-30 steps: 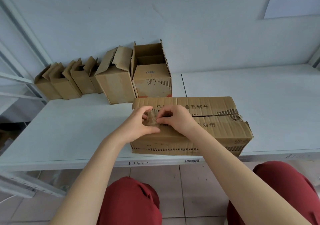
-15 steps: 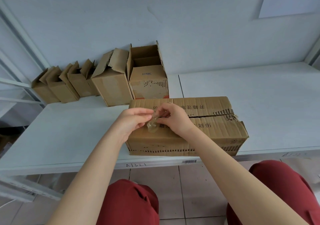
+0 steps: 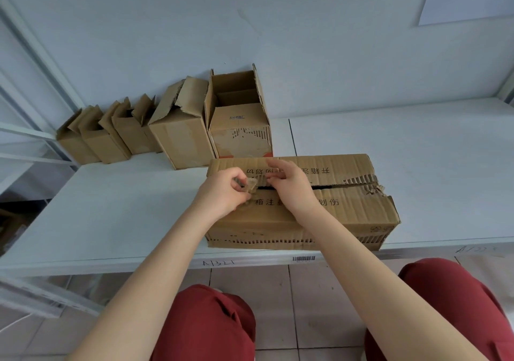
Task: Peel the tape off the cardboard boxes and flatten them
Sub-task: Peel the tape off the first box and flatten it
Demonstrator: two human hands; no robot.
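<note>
A long brown cardboard box point(image 3: 353, 210) with printed characters and a torn top seam lies at the front edge of the white table point(image 3: 125, 216). Above the left part of that seam, my left hand point(image 3: 225, 193) pinches a crumpled wad of clear tape point(image 3: 250, 184). My right hand point(image 3: 289, 185) is just to its right, fingertips curled at the same tape wad over the seam. Which part of the tape still sticks to the box is hidden by my fingers.
A row of several smaller open cardboard boxes stands against the back wall, from the far left point(image 3: 80, 140) to an open-topped one point(image 3: 239, 121) just behind the long box. A white shelf frame point(image 3: 25, 138) is at the left. My knees in red trousers point(image 3: 205, 324) are below the table edge.
Both hands have shifted slightly away from me along the box top, from its near face up to the seam, still holding the tape wad together. The box has not moved.
</note>
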